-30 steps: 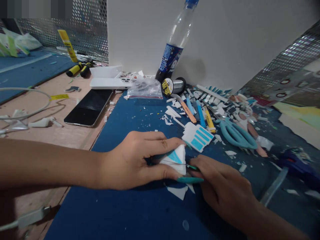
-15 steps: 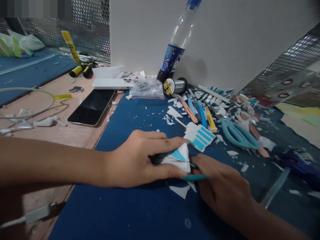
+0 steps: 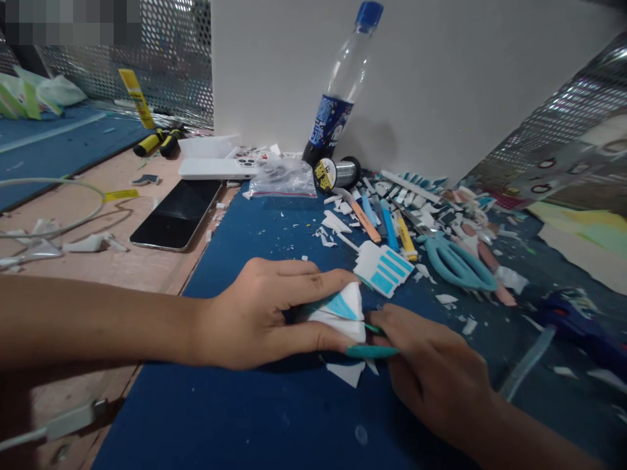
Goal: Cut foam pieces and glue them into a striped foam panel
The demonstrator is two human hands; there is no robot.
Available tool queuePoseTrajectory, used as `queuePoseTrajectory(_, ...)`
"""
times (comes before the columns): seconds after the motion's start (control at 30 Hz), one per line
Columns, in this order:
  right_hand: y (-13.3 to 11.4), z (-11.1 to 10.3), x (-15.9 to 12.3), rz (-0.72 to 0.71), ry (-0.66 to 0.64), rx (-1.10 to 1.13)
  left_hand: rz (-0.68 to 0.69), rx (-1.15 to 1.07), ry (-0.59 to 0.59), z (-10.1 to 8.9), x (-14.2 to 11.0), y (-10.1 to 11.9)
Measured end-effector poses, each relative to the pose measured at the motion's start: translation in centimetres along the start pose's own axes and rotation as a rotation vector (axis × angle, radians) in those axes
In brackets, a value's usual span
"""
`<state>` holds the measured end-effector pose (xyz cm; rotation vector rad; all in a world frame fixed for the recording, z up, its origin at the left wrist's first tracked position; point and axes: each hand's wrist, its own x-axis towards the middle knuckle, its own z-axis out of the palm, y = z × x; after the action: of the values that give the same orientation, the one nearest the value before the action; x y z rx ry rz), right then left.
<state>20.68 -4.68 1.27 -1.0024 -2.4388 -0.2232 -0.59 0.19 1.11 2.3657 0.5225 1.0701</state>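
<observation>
A white panel stands along the far edge of the blue mat, whose left edge runs beside the pink bench. The bottle, blue-capped and part full of dark liquid, tilts near the mat's far edge, in front of the panel.

My left hand reaches in over the mat's left edge, thumb and forefinger closed narrowly on the white piece, which sits around the middle of the mat, a blue triangle on its upper face. My right hand is curled at the piece's right end, fingers bent in; I can't tell whether they grip anything, as the fingertips are mostly hidden.

Toward the mat's right side I have the glue gun, dark blue, with a clear stick at its back. The black-screened phone lies on the bench, just left of the mat's left edge. The scissors, with light blue handles, lie beyond my right hand, beside a heap of offcuts.

A clear bag rests at the mat's far left corner, with the spool to its right, near the bottle's foot. Nearer me are an orange cutter, a yellow cutter and the striped piece. A small scrap lies just on the near side of my left thumb.
</observation>
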Motion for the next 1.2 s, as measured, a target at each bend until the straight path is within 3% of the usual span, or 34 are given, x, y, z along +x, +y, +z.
queuePoseTrajectory(0.27, 0.9, -0.4, -0.7, 0.026, -0.045, 0.005, 0.024, -0.018, 0.075, 0.0, -0.1, -0.2)
queuePoseTrajectory(0.6, 0.3, 0.2, -0.4, 0.046, -0.021, 0.016, -0.034, -0.094, 0.046, 0.4, 0.2, -0.3)
queuePoseTrajectory(0.83, -0.6, -0.1, 0.7, -0.033, -0.007, -0.042, 0.06, -0.05, -0.029, 0.4, 0.2, -0.3)
queuePoseTrajectory(1.2, 0.0, -0.1, -0.2, 0.113, -0.025, 0.063, -0.048, -0.027, 0.016, 0.5, 0.2, -0.5)
